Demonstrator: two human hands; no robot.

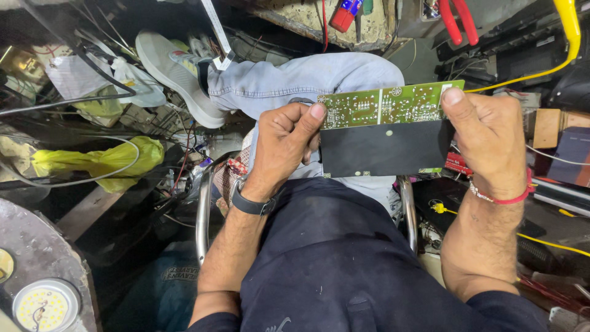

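Observation:
A green circuit board (393,106) with a black sheet (384,147) over its lower half is held level above my lap. My left hand (281,144) pinches the board's left edge, thumb on the green solder side. My right hand (485,138) grips the right edge, thumb pressed on the top right corner. I sit with one leg crossed, in light jeans and a white shoe (175,71).
Red-handled pliers (458,18) and a yellow cable (568,37) lie at the top right. A yellow plastic bag (101,163) and loose wires clutter the left. A round LED lamp plate (46,305) sits bottom left. Chrome stool tubes (203,212) flank my legs.

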